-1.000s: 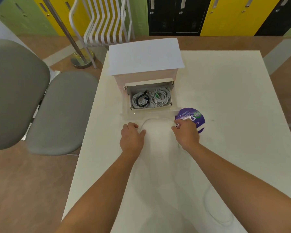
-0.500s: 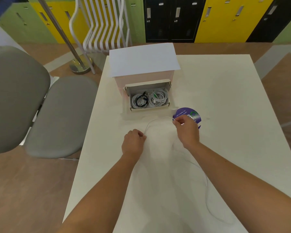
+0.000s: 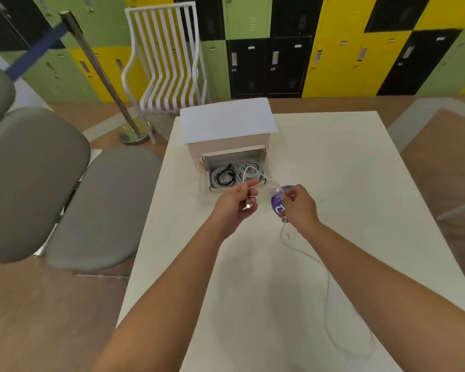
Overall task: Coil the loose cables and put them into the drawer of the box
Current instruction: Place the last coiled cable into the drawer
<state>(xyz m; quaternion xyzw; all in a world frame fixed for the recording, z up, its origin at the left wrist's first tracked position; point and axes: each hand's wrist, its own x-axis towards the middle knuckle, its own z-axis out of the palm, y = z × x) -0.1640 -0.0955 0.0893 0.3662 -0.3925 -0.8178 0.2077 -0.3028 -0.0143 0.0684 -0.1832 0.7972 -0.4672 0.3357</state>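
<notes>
- On the white table (image 3: 346,183), seen from the head camera, we find a box (image 3: 227,122) at the far edge, near the left corner, with its drawer (image 3: 232,157) pulled open toward us.
- Inside the drawer lie coiled cables (image 3: 250,170), white ones and a black one.
- Beyond the table we see lockers (image 3: 333,49) in green, yellow and black, a white slatted chair (image 3: 167,65) and a metal post (image 3: 102,76) on a wooden floor; grey seats (image 3: 65,200) stand to the left.
- Our left hand (image 3: 235,204) is raised just in front of the drawer, palm turned inward, fingers curled round the plug end of a white cable (image 3: 325,277), a loop arching above them.
- Our right hand (image 3: 298,208) sits just beside it, finger and thumb pinching the same cable, which hangs from the hand and trails back across the table toward us.
- Under the right hand lies a purple disc (image 3: 278,202) with white lettering; the hand hides most of it, and we cannot read it.
</notes>
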